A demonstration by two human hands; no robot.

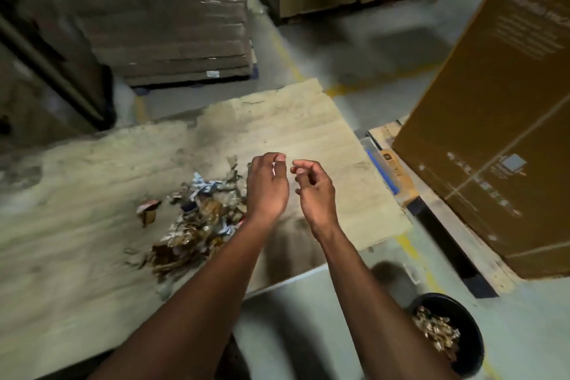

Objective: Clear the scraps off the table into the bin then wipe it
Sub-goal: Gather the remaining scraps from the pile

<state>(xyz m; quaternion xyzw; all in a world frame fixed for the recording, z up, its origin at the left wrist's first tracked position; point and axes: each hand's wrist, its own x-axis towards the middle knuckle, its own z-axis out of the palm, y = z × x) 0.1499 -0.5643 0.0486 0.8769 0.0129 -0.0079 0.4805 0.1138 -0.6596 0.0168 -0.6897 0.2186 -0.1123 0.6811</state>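
**Scraps heaped on table; both hands raised over the right end**

The table (324,120) carries a pale, worn top with grey smudges. A heap of scraps (197,222), torn brown card and bits of white and blue paper, lies left of centre, with a small reddish piece (148,210) lying just apart on its left side. The surface right of the heap is bare of scraps.

The left hand (266,187) is held above the right edge of the heap, fingers curled inward and loosely cupped. A small white fleck shows at the fingertips (279,159); whether it is pinched or merely behind them cannot be told. The right hand (314,191) hangs just beside the left, apart from it, fingers half curled with nothing seen in them. Motion blur softens both hands.

The bin (462,308), black and round, stands on the floor below the table's near right corner. It holds a layer of brown scraps (436,336).

A large brown carton (499,133) stands on a pallet (447,219) to the right. Wrapped stacks of flat card (160,18) sit on the floor beyond the table.
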